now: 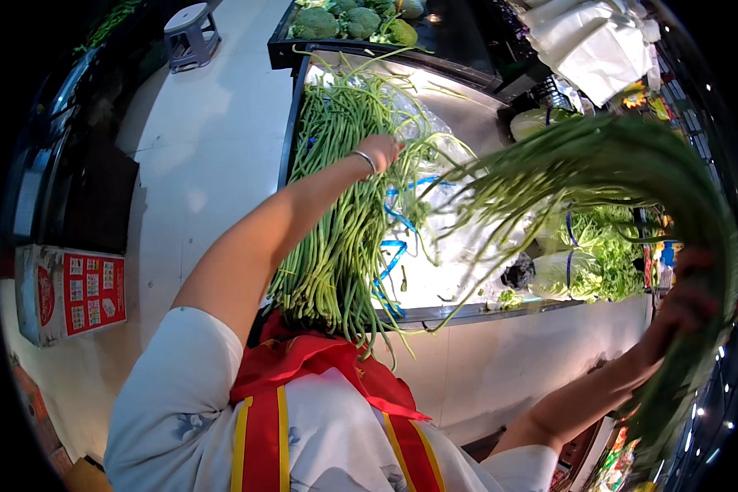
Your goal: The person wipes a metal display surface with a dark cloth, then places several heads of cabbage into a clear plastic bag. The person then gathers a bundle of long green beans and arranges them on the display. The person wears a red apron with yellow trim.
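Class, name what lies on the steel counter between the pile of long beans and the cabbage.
In the head view, blue ribbon and bare steel counter lie between the long beans and the cabbage.

Both hands [383, 150] [682, 305] on long beans [336, 238]

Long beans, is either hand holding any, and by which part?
The right hand grips a bunch of long beans near one end, the rest arching overhead. The left hand rests on the pile of long beans on the counter; its grasp cannot be told.

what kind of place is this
Most likely the produce section of a grocery shop or market: a metal display counter piled with long green beans, broccoli at the back, leafy cabbages alongside.
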Demonstrator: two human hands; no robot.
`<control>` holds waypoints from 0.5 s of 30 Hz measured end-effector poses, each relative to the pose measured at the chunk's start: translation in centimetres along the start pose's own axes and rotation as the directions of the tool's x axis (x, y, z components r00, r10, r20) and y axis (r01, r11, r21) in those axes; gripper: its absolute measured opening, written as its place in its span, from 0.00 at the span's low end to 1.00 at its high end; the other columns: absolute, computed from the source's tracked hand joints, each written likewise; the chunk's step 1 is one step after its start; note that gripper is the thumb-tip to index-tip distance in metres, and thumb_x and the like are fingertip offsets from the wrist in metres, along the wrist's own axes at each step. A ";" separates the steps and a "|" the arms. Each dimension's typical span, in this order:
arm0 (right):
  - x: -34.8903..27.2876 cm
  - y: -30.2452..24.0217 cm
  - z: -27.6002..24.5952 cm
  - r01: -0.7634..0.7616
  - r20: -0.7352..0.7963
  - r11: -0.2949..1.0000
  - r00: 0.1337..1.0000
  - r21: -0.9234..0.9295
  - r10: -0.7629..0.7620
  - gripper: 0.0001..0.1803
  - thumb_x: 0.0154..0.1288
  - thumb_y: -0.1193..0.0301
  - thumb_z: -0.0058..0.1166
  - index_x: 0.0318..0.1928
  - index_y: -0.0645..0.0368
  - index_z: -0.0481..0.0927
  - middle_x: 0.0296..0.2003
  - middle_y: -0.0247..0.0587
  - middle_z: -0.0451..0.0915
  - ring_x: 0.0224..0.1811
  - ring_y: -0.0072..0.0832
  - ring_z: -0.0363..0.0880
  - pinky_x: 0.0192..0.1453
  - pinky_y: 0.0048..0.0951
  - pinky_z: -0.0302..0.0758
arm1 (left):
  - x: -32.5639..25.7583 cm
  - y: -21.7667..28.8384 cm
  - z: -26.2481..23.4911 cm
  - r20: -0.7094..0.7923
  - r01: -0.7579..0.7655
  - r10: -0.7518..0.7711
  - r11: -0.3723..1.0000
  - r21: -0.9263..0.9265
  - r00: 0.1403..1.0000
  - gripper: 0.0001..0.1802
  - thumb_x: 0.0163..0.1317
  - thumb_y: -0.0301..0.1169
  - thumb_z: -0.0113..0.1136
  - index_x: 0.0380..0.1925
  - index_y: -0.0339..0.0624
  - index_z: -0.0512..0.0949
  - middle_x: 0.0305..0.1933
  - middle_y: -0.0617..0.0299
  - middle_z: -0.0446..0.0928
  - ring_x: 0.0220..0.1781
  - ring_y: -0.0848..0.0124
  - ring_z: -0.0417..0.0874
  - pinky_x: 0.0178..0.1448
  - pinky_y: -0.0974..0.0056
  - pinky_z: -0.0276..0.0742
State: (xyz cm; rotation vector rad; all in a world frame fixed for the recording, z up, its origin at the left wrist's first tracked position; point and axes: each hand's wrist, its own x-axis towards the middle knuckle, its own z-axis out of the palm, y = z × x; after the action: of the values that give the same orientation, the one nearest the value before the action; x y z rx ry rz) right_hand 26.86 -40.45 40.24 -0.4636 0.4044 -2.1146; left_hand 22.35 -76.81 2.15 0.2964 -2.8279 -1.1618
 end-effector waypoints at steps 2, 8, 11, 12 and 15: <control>1.8 -2.3 1.5 0.053 0.139 0.996 0.988 0.068 -0.062 0.30 0.60 0.71 0.44 0.62 0.58 0.52 0.54 0.40 0.59 0.39 0.29 0.68 0.38 0.29 0.66 | -1.1 1.7 2.9 0.110 -0.044 0.030 0.991 0.130 0.994 0.17 0.63 0.42 0.44 0.33 0.44 0.79 0.35 0.52 0.79 0.40 0.54 0.78 0.45 0.56 0.73; 8.1 -3.4 5.8 0.081 0.180 0.990 0.978 0.112 -0.101 0.32 0.54 0.79 0.46 0.60 0.59 0.51 0.51 0.42 0.59 0.43 0.27 0.66 0.42 0.29 0.65 | -5.3 3.8 8.6 0.386 -0.238 0.099 0.913 0.331 0.917 0.10 0.48 0.29 0.51 0.25 0.39 0.81 0.33 0.48 0.80 0.38 0.56 0.82 0.43 0.57 0.77; 8.8 -4.8 5.4 0.124 0.130 0.991 0.983 0.042 -0.128 0.38 0.48 0.82 0.49 0.61 0.60 0.51 0.54 0.43 0.57 0.45 0.29 0.66 0.45 0.29 0.66 | -7.0 6.6 8.7 0.390 -0.124 -0.034 0.920 0.371 0.920 0.38 0.49 0.53 0.61 0.55 0.38 0.67 0.58 0.48 0.65 0.60 0.55 0.65 0.65 0.53 0.57; 8.8 -4.5 4.8 0.143 0.130 0.986 0.980 0.086 -0.153 0.40 0.44 0.83 0.51 0.61 0.61 0.51 0.55 0.44 0.56 0.47 0.29 0.65 0.46 0.30 0.66 | -7.5 6.5 7.9 0.318 -0.181 0.090 0.946 0.270 0.944 0.42 0.50 0.54 0.60 0.57 0.36 0.62 0.58 0.45 0.61 0.60 0.54 0.64 0.64 0.54 0.59; 8.5 -3.1 4.5 0.254 0.208 0.964 0.942 0.074 -0.264 0.60 0.20 0.82 0.64 0.63 0.61 0.49 0.59 0.45 0.51 0.50 0.32 0.63 0.47 0.32 0.68 | -6.6 8.2 5.4 0.152 -0.202 0.234 0.958 -0.202 0.960 0.43 0.49 0.53 0.62 0.58 0.34 0.61 0.57 0.42 0.62 0.59 0.51 0.64 0.63 0.56 0.60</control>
State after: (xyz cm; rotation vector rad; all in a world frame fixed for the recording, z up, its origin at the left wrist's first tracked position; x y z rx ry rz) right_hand 22.35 -46.36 47.10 -0.7466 0.1745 -2.2901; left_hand 26.85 -66.03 4.11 -0.1345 -2.7737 -1.4482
